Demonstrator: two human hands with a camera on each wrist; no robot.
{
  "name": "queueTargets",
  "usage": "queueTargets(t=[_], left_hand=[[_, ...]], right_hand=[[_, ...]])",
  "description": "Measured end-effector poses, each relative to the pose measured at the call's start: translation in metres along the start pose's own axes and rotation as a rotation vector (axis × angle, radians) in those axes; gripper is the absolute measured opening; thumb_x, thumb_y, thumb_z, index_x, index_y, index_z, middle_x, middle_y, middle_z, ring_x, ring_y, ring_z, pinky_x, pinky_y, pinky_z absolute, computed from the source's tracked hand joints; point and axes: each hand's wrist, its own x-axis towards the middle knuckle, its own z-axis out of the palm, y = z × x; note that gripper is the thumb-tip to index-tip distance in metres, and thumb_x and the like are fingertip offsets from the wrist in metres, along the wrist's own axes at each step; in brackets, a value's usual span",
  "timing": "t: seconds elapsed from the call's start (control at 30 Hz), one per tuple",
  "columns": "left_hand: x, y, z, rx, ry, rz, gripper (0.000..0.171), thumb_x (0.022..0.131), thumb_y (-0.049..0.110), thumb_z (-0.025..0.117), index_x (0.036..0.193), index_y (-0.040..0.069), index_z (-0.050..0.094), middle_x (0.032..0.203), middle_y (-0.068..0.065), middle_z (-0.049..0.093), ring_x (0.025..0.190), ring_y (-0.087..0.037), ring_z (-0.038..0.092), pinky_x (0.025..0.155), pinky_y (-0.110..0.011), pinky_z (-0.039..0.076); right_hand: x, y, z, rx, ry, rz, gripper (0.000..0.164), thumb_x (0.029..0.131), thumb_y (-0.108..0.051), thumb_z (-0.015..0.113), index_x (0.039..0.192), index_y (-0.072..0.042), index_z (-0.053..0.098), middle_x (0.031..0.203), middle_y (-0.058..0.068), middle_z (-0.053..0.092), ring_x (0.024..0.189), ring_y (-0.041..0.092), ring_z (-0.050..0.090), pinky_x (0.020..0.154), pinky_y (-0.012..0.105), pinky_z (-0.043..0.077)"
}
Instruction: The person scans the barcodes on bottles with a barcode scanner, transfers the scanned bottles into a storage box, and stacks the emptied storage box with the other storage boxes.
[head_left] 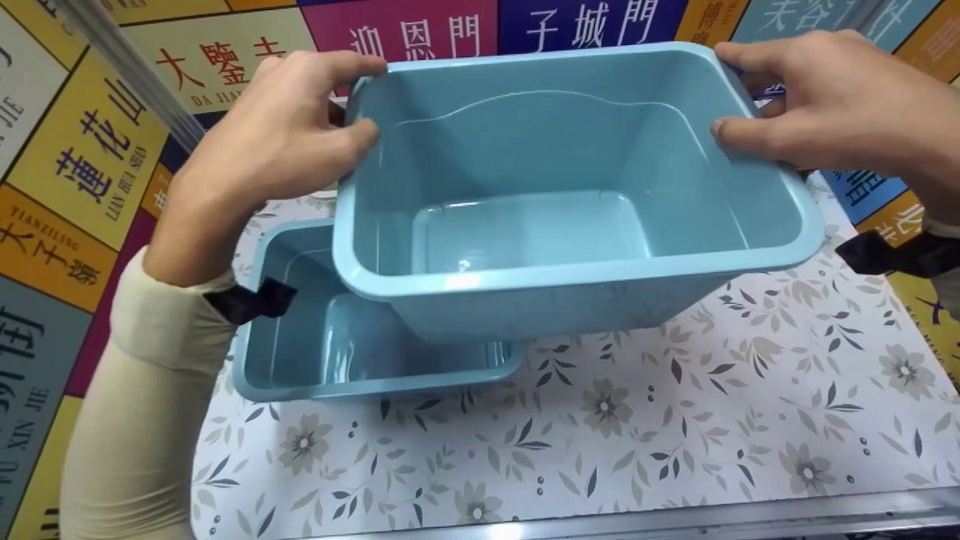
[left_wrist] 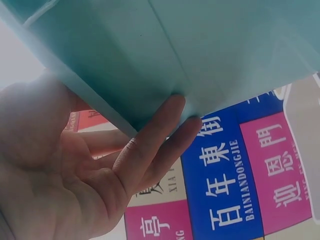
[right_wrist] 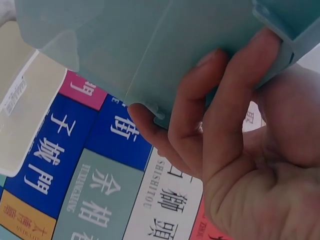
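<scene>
A light blue plastic storage bin (head_left: 570, 277), its opening toward me, is held up over the table by its two short sides. My left hand (head_left: 292, 127) grips the left rim, thumb inside and fingers on the outer wall; in the left wrist view the fingers (left_wrist: 172, 112) press under the bin's side. At the right rim my right hand (head_left: 832, 97) holds the same way, its fingers (right_wrist: 192, 95) curled against the outside in the right wrist view. A second blue bin (head_left: 375, 386) stands upright on the table at the left, partly hidden by the held one.
White floral cloth (head_left: 600, 450) covers the table, with a metal strip (head_left: 675, 517) along its near edge. Panels of coloured signs (head_left: 97, 157) line the back and sides. A whitish container with a label (right_wrist: 27, 100) shows partly behind the bin in the right wrist view.
</scene>
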Motion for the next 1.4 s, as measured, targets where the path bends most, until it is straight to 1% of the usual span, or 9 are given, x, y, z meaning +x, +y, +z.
queueTargets(t=[0.17, 0.27, 0.4, 0.5, 0.6, 0.77, 1.03, 1.2, 1.4], left_hand=[[-0.006, -0.007, -0.004, -0.001, 0.001, -0.011, 0.061, 0.103, 0.014, 0.056, 0.164, 0.014, 0.047, 0.163, -0.011, 0.055, 0.129, -0.040, 0.071, 0.067, -0.017, 0.062], [-0.009, -0.012, -0.007, -0.005, 0.010, -0.013, 0.062, 0.103, 0.014, 0.055, 0.164, 0.014, 0.048, 0.163, -0.011, 0.055, 0.132, -0.042, 0.069, 0.062, -0.011, 0.056], [-0.014, -0.019, -0.012, -0.025, 0.015, -0.032, 0.062, 0.103, 0.016, 0.055, 0.164, 0.016, 0.047, 0.165, -0.009, 0.053, 0.138, -0.044, 0.063, 0.086, -0.035, 0.067], [-0.018, -0.025, -0.015, -0.046, 0.017, -0.055, 0.062, 0.104, 0.019, 0.055, 0.165, 0.017, 0.046, 0.167, -0.010, 0.050, 0.140, -0.047, 0.060, 0.098, -0.057, 0.060], [-0.020, -0.030, -0.019, -0.050, 0.022, -0.070, 0.062, 0.104, 0.022, 0.055, 0.165, 0.018, 0.046, 0.167, -0.009, 0.051, 0.140, -0.045, 0.060, 0.098, -0.058, 0.059], [-0.025, -0.037, -0.022, -0.050, 0.038, -0.068, 0.062, 0.103, 0.022, 0.056, 0.165, 0.019, 0.047, 0.167, -0.009, 0.052, 0.142, -0.042, 0.059, 0.098, -0.057, 0.058], [-0.030, -0.043, -0.026, -0.069, 0.049, -0.091, 0.064, 0.102, 0.020, 0.057, 0.165, 0.020, 0.046, 0.167, -0.011, 0.051, 0.142, -0.041, 0.060, 0.098, -0.054, 0.058], [-0.034, -0.046, -0.029, -0.098, 0.044, -0.136, 0.064, 0.103, 0.022, 0.057, 0.166, 0.021, 0.045, 0.167, -0.013, 0.050, 0.143, -0.041, 0.059, 0.099, -0.057, 0.058], [-0.038, -0.051, -0.032, -0.107, 0.044, -0.180, 0.064, 0.104, 0.021, 0.057, 0.166, 0.022, 0.044, 0.167, -0.017, 0.049, 0.141, -0.044, 0.061, 0.091, -0.050, 0.061]], right_hand=[[0.004, -0.011, 0.004, 0.034, -0.032, -0.004, 0.080, 0.109, -0.029, 0.058, 0.174, -0.015, 0.014, 0.156, 0.038, 0.049, 0.112, 0.065, 0.068, 0.067, 0.043, 0.066], [0.008, -0.017, 0.006, 0.037, -0.024, -0.013, 0.080, 0.108, -0.028, 0.059, 0.174, -0.013, 0.016, 0.154, 0.038, 0.051, 0.110, 0.064, 0.070, 0.066, 0.043, 0.065], [0.014, -0.026, 0.008, 0.039, -0.012, -0.034, 0.080, 0.106, -0.025, 0.059, 0.173, -0.010, 0.019, 0.152, 0.039, 0.053, 0.108, 0.063, 0.071, 0.063, 0.041, 0.066], [0.019, -0.032, 0.009, 0.052, -0.005, -0.046, 0.079, 0.105, -0.026, 0.059, 0.173, -0.012, 0.021, 0.150, 0.037, 0.057, 0.108, 0.060, 0.072, 0.060, 0.037, 0.065], [0.023, -0.036, 0.010, 0.072, 0.001, -0.058, 0.079, 0.104, -0.027, 0.060, 0.173, -0.015, 0.024, 0.149, 0.034, 0.059, 0.109, 0.058, 0.073, 0.061, 0.035, 0.065], [0.029, -0.042, 0.011, 0.073, -0.005, -0.074, 0.079, 0.105, -0.027, 0.059, 0.173, -0.013, 0.022, 0.153, 0.034, 0.057, 0.114, 0.059, 0.071, 0.072, 0.045, 0.065], [0.040, -0.049, 0.005, 0.117, -0.017, -0.064, 0.076, 0.102, -0.027, 0.063, 0.171, -0.015, 0.031, 0.151, 0.028, 0.062, 0.111, 0.052, 0.075, 0.058, 0.010, 0.055], [0.042, -0.053, 0.007, 0.133, -0.029, -0.083, 0.076, 0.104, -0.028, 0.062, 0.172, -0.017, 0.029, 0.151, 0.028, 0.061, 0.113, 0.054, 0.074, 0.063, 0.017, 0.061], [0.046, -0.061, 0.012, 0.173, -0.032, -0.121, 0.075, 0.104, -0.026, 0.059, 0.172, -0.018, 0.029, 0.147, 0.026, 0.063, 0.111, 0.053, 0.075, 0.061, 0.018, 0.061]])
